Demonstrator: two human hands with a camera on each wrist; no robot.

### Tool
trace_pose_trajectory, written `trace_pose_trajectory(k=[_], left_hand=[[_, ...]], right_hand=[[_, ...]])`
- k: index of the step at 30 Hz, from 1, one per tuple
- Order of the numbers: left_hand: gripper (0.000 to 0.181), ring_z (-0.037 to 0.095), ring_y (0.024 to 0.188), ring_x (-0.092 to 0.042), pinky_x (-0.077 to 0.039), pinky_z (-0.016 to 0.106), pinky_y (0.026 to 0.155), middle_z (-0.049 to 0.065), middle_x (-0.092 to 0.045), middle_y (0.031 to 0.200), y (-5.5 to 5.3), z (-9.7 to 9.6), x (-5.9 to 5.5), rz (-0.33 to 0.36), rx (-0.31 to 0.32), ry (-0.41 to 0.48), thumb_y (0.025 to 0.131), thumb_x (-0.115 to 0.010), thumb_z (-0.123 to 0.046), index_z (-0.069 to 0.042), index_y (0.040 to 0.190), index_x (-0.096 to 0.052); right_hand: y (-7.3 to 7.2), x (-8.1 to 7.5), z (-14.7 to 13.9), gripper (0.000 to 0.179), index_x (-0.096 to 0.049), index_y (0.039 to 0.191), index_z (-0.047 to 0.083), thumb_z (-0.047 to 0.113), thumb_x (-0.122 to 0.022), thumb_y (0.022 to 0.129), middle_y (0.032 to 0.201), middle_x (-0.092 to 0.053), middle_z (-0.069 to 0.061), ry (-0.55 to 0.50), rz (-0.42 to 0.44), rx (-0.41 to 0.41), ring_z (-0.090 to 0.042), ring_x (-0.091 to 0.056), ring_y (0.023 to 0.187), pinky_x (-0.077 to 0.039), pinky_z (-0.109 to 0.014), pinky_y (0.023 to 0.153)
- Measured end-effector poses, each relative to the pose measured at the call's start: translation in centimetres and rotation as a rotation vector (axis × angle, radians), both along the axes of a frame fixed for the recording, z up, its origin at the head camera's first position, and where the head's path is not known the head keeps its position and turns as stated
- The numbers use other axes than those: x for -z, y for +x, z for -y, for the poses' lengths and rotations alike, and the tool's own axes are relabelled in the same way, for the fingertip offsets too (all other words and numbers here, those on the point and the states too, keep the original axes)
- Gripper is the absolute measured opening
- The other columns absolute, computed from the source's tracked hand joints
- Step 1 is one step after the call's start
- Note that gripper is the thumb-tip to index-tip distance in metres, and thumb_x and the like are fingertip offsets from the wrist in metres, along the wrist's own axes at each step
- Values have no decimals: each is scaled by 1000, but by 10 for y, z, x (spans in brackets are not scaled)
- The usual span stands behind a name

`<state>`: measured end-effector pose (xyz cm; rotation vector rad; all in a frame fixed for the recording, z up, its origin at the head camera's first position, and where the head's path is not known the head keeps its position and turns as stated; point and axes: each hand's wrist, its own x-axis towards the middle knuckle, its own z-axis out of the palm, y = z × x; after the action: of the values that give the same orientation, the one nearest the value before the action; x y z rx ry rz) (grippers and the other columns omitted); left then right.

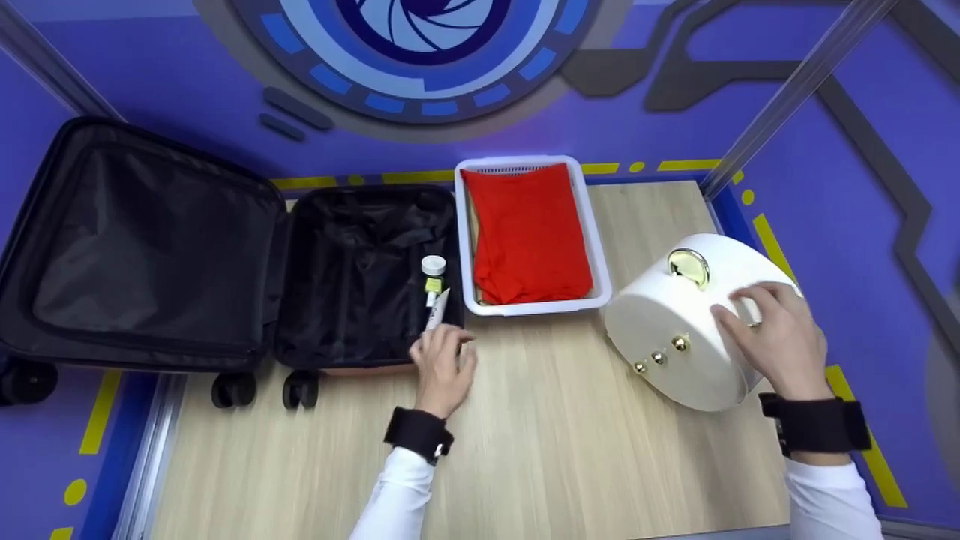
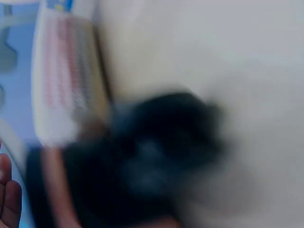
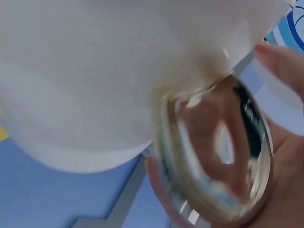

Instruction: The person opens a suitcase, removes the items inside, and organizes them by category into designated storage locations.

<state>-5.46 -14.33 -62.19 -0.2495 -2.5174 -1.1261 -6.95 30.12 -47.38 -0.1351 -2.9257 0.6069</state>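
A white drum-shaped case with gold knobs stands tilted at the right, gold balls on its near face. My right hand is at its right side, thumb and fingers spread and bent around one oval gold knob. In the right wrist view the thumb stays apart from that knob. My left hand hovers at the front right corner of the black suitcase, fingers loosely bent. Just beyond its fingertips lies a white tube inside the suitcase. The left wrist view is mostly blurred.
Inside the suitcase, a white-capped container and a small bottle with a yellow-green label lie along the right side. The suitcase lid leans open leftward. A white basket holding folded red cloth stands between suitcase and case.
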Motion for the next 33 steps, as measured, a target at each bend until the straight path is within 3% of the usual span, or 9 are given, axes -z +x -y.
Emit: trace_pose_trajectory(k=[3,9,12,16,20,25,29,33], left_hand=[[21,28,101,-53,-35,49,93,5,-64,106,-7,-31,-12,-17,117,59,88,-69,-8,-9,109,-70],[26,23,100,-56,-45,36,92,5,-65,103,-15,-95,-24,68,365,214,90,-66,-5,-4,116,-68],[24,19,103,-60,-48,28,92,4,-66,106,-17,-121,-30,135,453,228,95,-64,-8,-5,118,-67],[24,13,106,-65,-49,20,89,2,-69,114,-21,-151,-41,235,533,161,100,-62,-16,-9,122,-67],[25,12,106,-67,-48,17,84,0,-70,118,-24,-174,-53,318,554,59,103,-61,-26,-13,123,-67],[27,8,104,-68,-45,11,79,-6,-72,119,-28,-203,-61,410,525,53,104,-62,-38,-18,121,-67],[27,0,95,-68,-41,8,74,-14,-72,110,-31,-226,-67,426,493,53,101,-66,-45,-22,115,-67],[24,-9,87,-64,-38,9,71,-19,-69,100,-30,-242,-69,415,439,21,96,-73,-46,-26,106,-67]], right_hand=[[-9,-3,1,49,-69,131,9,46,-69,98,145,-54,-23,13,64,-80,-53,-49,129,-42,-79,80],[-12,-9,0,63,-58,148,12,56,-58,102,162,-39,-21,56,200,-126,-57,-38,141,-33,-88,84],[-13,-10,4,66,-55,151,13,58,-56,102,164,-35,-23,69,226,-133,-57,-35,143,-37,-87,82],[-17,-13,9,62,-62,144,8,54,-60,102,159,-38,-29,80,223,-125,-60,-40,138,-38,-84,84],[-25,-14,18,49,-73,122,2,45,-71,97,144,-52,-36,123,134,-103,-64,-56,114,-46,-76,78],[-29,-10,26,46,-72,105,-2,42,-80,91,123,-62,-38,155,18,-62,-63,-62,80,-49,-71,63],[-30,-9,25,47,-70,104,-2,42,-80,91,118,-61,-38,155,-10,-64,-62,-60,71,-48,-69,57],[-30,-10,24,49,-70,107,-3,43,-76,94,122,-59,-40,150,37,-73,-65,-61,77,-49,-71,62]])
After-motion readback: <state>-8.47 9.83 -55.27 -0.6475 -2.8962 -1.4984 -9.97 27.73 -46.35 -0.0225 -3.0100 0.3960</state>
